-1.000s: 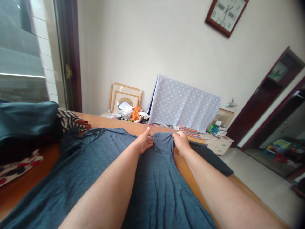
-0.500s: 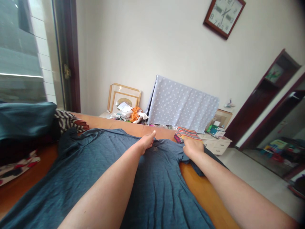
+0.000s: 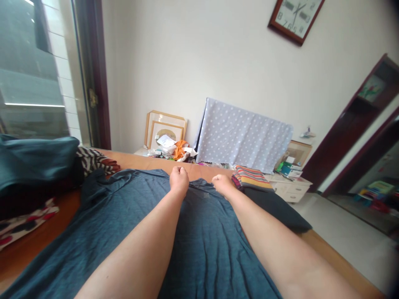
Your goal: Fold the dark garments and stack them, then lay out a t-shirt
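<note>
A dark blue T-shirt (image 3: 205, 241) lies spread out in front of me, its neckline at the far end. My left hand (image 3: 179, 181) is closed at the far edge of the shirt, by the neckline; its fingertips are partly hidden. To the right of the collar, my right hand (image 3: 222, 185) is closed on the shirt's shoulder edge, with the pinched cloth mostly covered by the fingers. Both forearms reach over the shirt and hide parts of it.
Right of the shirt are a striped folded cloth (image 3: 253, 178) and a dark folded garment (image 3: 276, 207). Piled clothes (image 3: 37, 166) lie on the left of the orange-brown surface (image 3: 140, 162). Beyond stand a polka-dot cover (image 3: 243, 135), picture frames (image 3: 149, 128) and a white drawer cabinet (image 3: 289, 189).
My right hand has moved left from the sleeve toward the collar, uncovering the dark folded garment. The sleeve no longer sticks out to the right. My left hand has closed and shifted slightly left.
</note>
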Demonstrator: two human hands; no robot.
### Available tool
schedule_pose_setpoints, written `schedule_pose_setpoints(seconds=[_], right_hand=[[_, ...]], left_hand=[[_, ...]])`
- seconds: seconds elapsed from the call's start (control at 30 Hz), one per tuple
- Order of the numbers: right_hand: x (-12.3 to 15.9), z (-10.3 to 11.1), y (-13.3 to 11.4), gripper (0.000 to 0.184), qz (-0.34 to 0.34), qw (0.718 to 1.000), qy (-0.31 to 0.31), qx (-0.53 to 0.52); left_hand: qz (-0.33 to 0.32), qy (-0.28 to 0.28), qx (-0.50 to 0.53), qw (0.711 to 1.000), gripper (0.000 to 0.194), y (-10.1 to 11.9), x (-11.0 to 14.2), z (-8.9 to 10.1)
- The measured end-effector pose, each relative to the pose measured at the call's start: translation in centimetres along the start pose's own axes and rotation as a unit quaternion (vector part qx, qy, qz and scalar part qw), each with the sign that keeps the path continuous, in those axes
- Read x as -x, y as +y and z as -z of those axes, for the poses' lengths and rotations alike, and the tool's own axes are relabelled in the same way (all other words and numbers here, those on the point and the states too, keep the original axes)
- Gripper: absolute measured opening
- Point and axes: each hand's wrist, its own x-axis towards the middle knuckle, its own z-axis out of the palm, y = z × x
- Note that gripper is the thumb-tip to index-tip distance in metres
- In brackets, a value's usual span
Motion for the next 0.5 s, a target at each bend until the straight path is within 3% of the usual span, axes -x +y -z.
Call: schedule_pose_setpoints(seconds=[0.17, 0.4, 0.5], right_hand=[[-1.6, -3.5, -2.0, 0.032, 0.005, 1.0, -0.01, -0.019], [-2.4, -5.8, -2.7, 0.009, -0.042, 0.997, -0.007, -0.072], [-2.7, -6.2, -2.4, 0.024, -0.055, 0.989, 0.015, -0.135]], left_hand=[[-0.024, 0.029, -0.056, 0.998, 0.024, -0.7, -0.6, 0.0], [-0.037, 0.046, -0.134, 0.989, 0.026, -0.8, -0.8, 0.6], [-0.039, 0.042, -0.172, 0.983, 0.028, -0.3, -0.4, 0.9]])
